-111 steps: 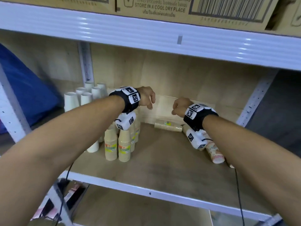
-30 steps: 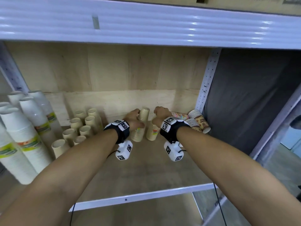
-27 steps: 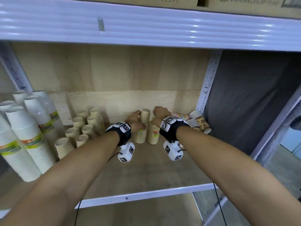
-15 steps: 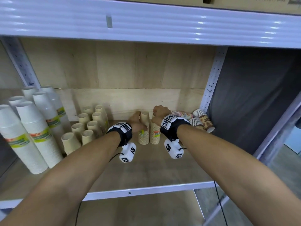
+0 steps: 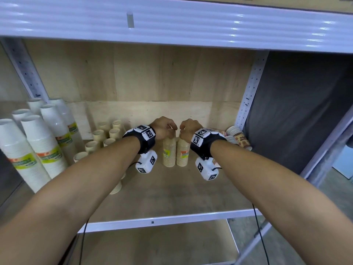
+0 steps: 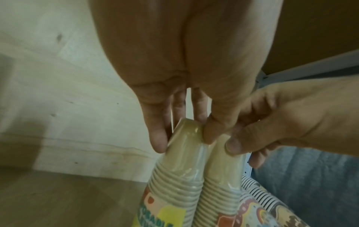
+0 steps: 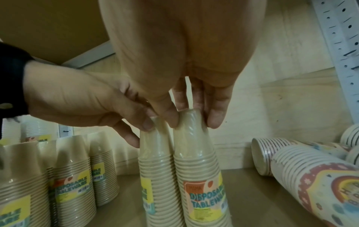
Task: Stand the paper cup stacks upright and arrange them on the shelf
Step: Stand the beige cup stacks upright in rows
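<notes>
Two tan cup stacks stand upright, touching side by side, mid-shelf near the back board. Left hand (image 5: 165,128) pinches the top of the left stack (image 5: 169,152) between thumb and fingers; right hand (image 5: 188,129) pinches the top of the right stack (image 5: 182,153) likewise. Patterned cup stacks (image 7: 303,172) lie on their sides at the right; more tan stacks (image 5: 106,136) and white stacks (image 5: 36,148) stand at the left of the wooden shelf (image 5: 172,190)

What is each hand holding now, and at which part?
Left hand pinches the left beige paper cup stack at its top end; right hand pinches the right beige paper cup stack likewise.
</notes>
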Demonstrator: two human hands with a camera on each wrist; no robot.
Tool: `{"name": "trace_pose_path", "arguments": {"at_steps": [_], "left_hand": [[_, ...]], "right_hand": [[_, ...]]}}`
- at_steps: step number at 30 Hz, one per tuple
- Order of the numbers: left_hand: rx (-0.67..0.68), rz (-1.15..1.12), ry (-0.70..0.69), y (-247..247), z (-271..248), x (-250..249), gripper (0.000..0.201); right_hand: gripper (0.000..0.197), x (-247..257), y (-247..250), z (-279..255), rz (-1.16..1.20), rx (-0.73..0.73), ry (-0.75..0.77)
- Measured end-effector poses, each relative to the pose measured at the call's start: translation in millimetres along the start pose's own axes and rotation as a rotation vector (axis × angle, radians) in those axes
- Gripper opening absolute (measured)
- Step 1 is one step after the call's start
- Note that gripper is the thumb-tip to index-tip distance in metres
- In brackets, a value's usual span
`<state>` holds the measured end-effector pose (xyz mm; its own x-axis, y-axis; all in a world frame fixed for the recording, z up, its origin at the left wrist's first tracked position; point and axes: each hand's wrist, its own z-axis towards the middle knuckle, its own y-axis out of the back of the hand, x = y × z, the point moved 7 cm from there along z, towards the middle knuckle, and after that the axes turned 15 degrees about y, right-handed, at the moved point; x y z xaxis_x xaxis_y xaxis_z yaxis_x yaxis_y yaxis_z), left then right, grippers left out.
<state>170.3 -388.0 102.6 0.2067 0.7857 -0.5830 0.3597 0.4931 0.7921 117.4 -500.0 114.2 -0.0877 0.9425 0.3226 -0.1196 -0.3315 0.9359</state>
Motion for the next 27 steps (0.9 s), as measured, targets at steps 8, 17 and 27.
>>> {"name": "trace_pose_path", "arguments": {"at_steps": [8, 17, 27], "left_hand": [[-0.069, 0.034, 0.032, -1.6, 0.8, 0.5, 0.037], [-0.119, 0.071, 0.022, 2.1, -1.2, 0.0, 0.039], [-0.091, 0.139, 0.007, -0.9, -2.0, -5.2, 0.045]], "right_hand": [[0.037, -6.5, 0.8, -1.1, 0.012, -0.002, -0.014], [0.030, -3.5, 2.4, -2.1, -0.008, -0.011, 0.024], [0.033, -0.6, -0.4, -1.4, -0.028, 0.056, 0.070]]}}
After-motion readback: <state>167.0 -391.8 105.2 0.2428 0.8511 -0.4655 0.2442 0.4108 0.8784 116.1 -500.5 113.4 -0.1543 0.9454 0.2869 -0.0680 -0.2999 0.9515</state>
